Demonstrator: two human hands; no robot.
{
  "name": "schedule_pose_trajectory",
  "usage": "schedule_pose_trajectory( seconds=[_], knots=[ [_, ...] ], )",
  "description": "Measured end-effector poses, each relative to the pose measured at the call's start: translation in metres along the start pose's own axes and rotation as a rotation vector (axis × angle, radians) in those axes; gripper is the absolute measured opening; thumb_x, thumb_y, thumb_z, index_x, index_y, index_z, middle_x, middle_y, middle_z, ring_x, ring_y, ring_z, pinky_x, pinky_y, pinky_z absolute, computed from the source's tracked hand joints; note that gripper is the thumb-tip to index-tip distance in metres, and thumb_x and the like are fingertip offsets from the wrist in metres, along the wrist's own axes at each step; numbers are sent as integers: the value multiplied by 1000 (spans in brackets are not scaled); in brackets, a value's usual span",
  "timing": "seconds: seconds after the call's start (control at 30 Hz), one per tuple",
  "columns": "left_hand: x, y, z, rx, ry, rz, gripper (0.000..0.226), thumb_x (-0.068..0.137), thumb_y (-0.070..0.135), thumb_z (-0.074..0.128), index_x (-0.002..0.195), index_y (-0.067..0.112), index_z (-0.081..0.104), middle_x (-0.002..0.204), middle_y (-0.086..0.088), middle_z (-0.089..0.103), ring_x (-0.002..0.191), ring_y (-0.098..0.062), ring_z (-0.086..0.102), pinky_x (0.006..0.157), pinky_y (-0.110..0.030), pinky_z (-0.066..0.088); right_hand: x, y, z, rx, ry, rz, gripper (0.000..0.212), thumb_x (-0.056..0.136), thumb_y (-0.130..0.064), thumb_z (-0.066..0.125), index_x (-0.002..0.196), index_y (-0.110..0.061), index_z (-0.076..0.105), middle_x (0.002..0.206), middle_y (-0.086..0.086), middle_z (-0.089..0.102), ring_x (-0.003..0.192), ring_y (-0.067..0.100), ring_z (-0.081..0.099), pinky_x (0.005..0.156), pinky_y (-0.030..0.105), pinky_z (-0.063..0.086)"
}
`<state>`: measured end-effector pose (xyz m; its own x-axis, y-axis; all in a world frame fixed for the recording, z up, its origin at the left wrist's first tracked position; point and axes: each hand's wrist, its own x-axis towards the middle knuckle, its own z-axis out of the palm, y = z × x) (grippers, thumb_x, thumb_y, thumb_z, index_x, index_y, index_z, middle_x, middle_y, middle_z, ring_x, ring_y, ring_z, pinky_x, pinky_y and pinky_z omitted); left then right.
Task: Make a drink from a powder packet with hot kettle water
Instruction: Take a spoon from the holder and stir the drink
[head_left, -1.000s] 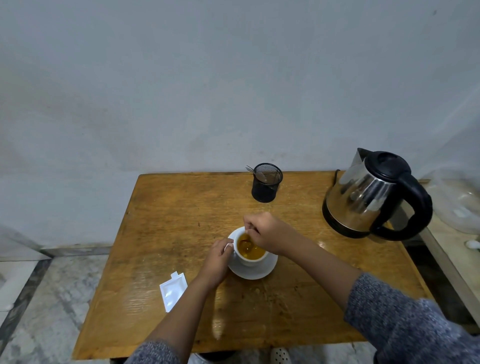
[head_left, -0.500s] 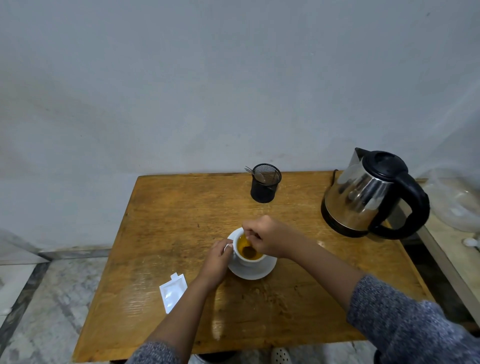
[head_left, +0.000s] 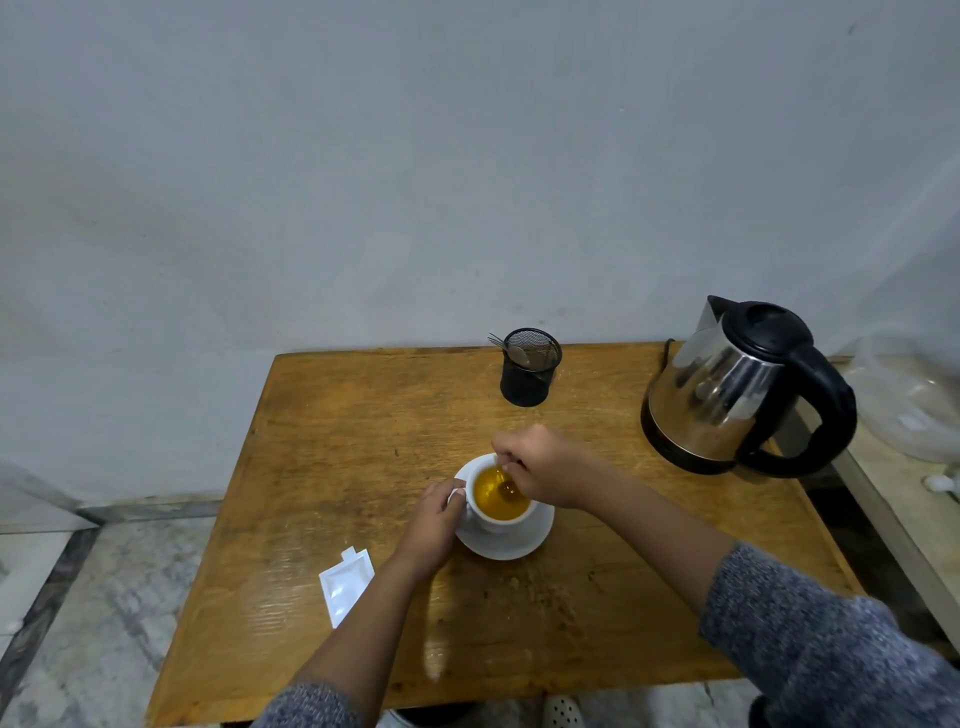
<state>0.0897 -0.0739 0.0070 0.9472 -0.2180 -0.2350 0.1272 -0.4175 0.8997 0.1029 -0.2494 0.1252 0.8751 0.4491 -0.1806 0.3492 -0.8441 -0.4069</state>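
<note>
A white cup (head_left: 500, 521) of amber drink stands on a white saucer (head_left: 519, 543) in the middle of the wooden table (head_left: 332, 457). My left hand (head_left: 434, 522) grips the cup's handle on its left side. Above the cup's far rim, my right hand (head_left: 545, 465) pinches a small spoon (head_left: 506, 486) whose bowl sits in the liquid. The torn white powder packet (head_left: 345, 584) lies flat near the table's front left edge. A steel kettle (head_left: 727, 395) with black lid and handle stands at the back right.
A black mesh holder (head_left: 530, 374) with cutlery stands at the table's back edge by the grey wall. To the right is a lower surface with a clear plastic bag (head_left: 914, 400). Tiled floor (head_left: 78, 597) lies to the left.
My right hand has shifted slightly around the cup with the spoon in the drink. My left hand stays on the handle. The camera has tilted a little.
</note>
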Motion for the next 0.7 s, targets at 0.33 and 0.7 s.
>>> schedule_pose_trajectory(
  seconds=[0.33,0.7],
  knots=[
    [2,-1,0,4,-13,-16,27,96,21,38,108,15,61,112,-11,57,101,-18,48,83,-30,35,6,-6,7,52,41,17,13,91,-11,43,79,-12,48,78,15,60,72,32,56,63,47,47],
    [2,1,0,-1,-14,-27,26,96,19,39,107,12,61,111,-13,57,99,-18,48,82,-29,34,-6,-7,7,33,19,-15,10,89,-7,45,82,-5,52,71,12,55,64,29,52,58,42,43]
  ],
)
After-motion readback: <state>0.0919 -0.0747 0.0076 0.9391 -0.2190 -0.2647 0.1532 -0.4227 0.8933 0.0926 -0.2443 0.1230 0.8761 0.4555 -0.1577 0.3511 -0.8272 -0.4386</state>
